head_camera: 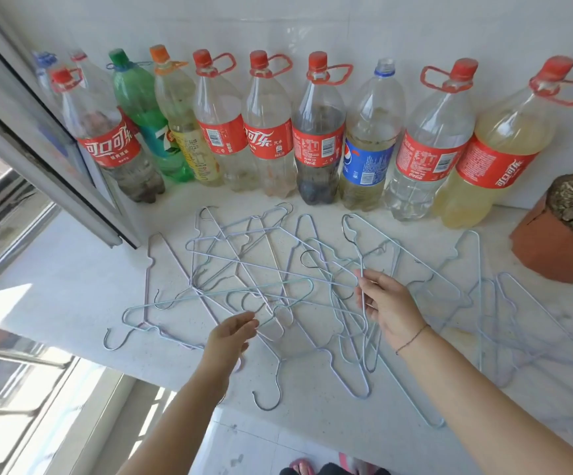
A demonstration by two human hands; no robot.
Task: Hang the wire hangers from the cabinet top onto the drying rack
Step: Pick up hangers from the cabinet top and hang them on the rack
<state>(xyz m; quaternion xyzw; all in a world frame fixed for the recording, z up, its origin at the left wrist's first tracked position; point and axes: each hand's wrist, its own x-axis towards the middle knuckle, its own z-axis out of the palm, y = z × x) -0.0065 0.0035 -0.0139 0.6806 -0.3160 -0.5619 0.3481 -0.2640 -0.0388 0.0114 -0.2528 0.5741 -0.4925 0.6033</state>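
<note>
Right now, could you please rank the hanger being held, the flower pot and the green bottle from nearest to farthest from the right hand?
1. The wire hanger: in the middle, pinched by the right hand.
2. The flower pot: off to the right.
3. The green bottle: far left, at the back.

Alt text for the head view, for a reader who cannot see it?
A person's right hand pinches one hanger from a tangled pile of wire hangers on a white cabinet top; the left hand reaches for another. Plastic bottles line the wall behind.
</note>
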